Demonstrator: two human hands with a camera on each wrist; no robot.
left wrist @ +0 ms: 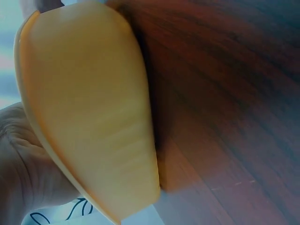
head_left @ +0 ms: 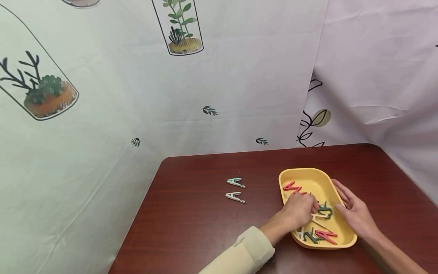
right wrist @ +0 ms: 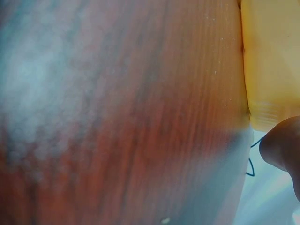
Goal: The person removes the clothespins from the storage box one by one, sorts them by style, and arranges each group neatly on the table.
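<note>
Rummaging in a yellow tray of pegs, both hands busy.
Down inside the tray, the left hand has its grip curled low among pink pegs, green pegs and a cream peg; whether it has pinched one, I cannot tell from where I stand. The right hand holds the tray's right rim, apparently to steady it. Left of the tray, a mint peg and a white peg lie on the desk. I'd judge this the picking-out step; the next move calls for a sure pinch and a lift clear of the tray's rim.
</note>
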